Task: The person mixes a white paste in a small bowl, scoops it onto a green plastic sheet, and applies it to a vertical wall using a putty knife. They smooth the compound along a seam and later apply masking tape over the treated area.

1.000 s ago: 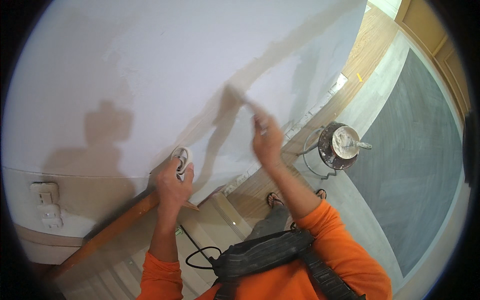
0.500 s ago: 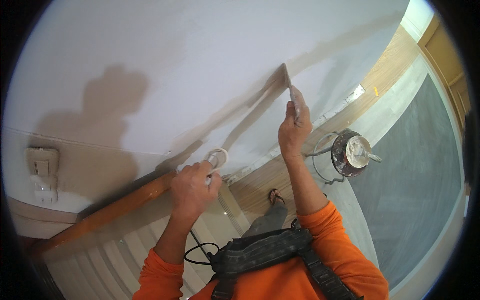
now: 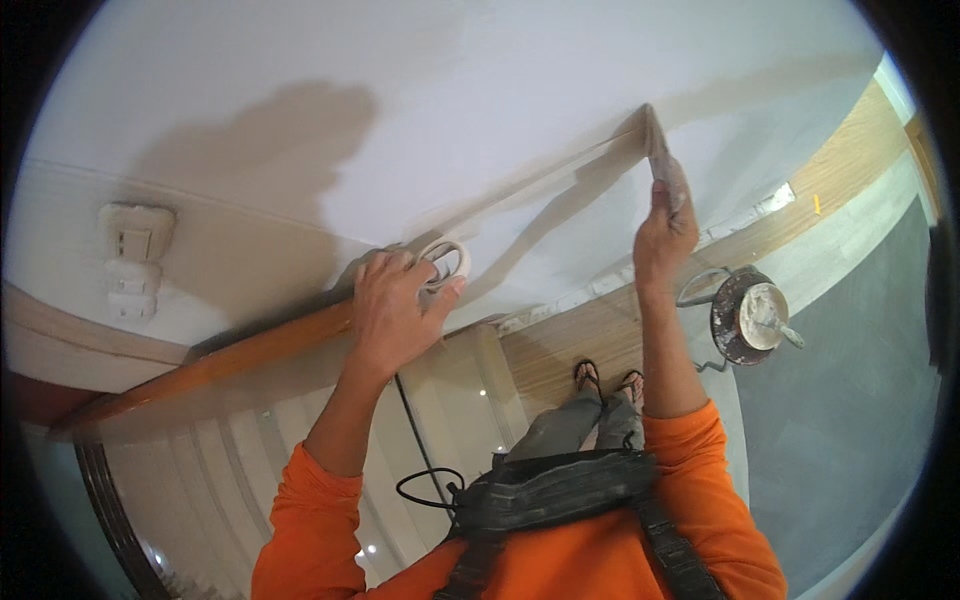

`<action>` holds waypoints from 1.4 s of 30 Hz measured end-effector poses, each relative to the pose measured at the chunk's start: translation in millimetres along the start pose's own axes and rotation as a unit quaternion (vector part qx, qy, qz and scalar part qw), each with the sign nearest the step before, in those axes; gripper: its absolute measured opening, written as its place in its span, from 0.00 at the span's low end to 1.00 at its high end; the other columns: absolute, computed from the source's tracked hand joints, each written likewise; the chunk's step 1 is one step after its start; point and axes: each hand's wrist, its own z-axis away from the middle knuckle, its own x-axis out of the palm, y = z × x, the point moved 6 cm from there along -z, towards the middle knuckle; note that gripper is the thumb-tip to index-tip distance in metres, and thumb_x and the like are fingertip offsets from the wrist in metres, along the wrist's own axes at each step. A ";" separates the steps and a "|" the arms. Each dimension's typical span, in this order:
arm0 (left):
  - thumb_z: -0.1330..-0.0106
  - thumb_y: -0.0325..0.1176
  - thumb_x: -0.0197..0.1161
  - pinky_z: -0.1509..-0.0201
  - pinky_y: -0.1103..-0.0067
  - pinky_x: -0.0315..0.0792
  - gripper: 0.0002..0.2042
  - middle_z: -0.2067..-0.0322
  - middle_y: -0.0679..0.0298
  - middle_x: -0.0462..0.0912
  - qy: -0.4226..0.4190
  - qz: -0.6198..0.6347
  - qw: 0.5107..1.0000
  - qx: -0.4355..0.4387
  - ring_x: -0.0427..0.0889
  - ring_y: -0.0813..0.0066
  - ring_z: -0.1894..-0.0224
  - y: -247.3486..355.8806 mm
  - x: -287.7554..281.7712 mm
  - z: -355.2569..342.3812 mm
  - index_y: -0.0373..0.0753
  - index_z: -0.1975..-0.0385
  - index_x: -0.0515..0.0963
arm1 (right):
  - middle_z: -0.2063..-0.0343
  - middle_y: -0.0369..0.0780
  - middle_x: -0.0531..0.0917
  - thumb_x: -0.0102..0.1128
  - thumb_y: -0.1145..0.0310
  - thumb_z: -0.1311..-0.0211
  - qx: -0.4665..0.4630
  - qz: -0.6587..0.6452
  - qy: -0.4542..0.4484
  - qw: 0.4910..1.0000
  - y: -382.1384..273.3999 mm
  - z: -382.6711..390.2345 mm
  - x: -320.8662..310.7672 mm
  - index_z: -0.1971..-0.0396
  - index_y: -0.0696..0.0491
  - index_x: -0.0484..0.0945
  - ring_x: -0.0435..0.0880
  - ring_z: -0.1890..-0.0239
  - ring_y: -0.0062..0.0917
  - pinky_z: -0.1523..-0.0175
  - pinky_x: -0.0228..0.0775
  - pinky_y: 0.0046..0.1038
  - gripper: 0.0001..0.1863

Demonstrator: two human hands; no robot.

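My left hand (image 3: 392,312) grips a white roll of joint tape (image 3: 445,263) against the white wall (image 3: 480,90). A pale strip of tape (image 3: 545,185) runs from the roll up and to the right along the wall. My right hand (image 3: 664,232) is raised and pinches the far end of that strip (image 3: 655,140), pressing it to the wall. Both arms wear orange sleeves.
A white socket box (image 3: 133,262) sits on the wall at left above a wooden rail (image 3: 200,370). Below me a bucket of white compound (image 3: 752,318) stands on the wooden floor near my sandalled feet (image 3: 605,380). A black cable (image 3: 425,470) hangs by my chest harness.
My right hand has moved up and to the right, drawing out a longer strip of tape. My left hand with the roll has shifted right along the wall.
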 end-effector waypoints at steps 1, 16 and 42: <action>0.40 0.47 0.70 0.45 0.61 0.66 0.19 0.60 0.53 0.83 -0.012 0.002 1.000 -0.008 0.77 0.54 0.53 -2.8 0.7 2.4 0.35 0.63 0.86 | 0.53 0.45 0.88 0.58 0.77 0.27 0.012 -0.016 -0.001 1.000 0.1 -0.9 -2.9 0.44 0.59 0.81 0.86 0.54 0.28 0.47 0.75 0.28 0.15; 0.41 0.44 0.73 0.42 0.61 0.64 0.15 0.52 0.54 0.79 0.047 0.028 0.992 0.113 0.72 0.55 0.47 -33.2 -21.2 32.6 0.36 0.67 0.85 | 0.54 0.47 0.89 0.57 0.71 0.24 0.005 0.077 0.032 0.997 -41.8 18.7 17.5 0.40 0.55 0.81 0.87 0.55 0.25 0.50 0.77 0.28 0.16; 0.38 0.23 0.63 0.52 0.75 0.75 0.09 0.58 0.55 0.83 0.052 0.188 0.977 0.084 0.81 0.71 0.59 -89.9 -54.5 40.3 0.32 0.60 0.76 | 0.53 0.46 0.88 0.58 0.70 0.26 0.012 0.124 0.030 0.992 -56.4 54.0 37.6 0.40 0.46 0.82 0.88 0.56 0.33 0.51 0.78 0.31 0.17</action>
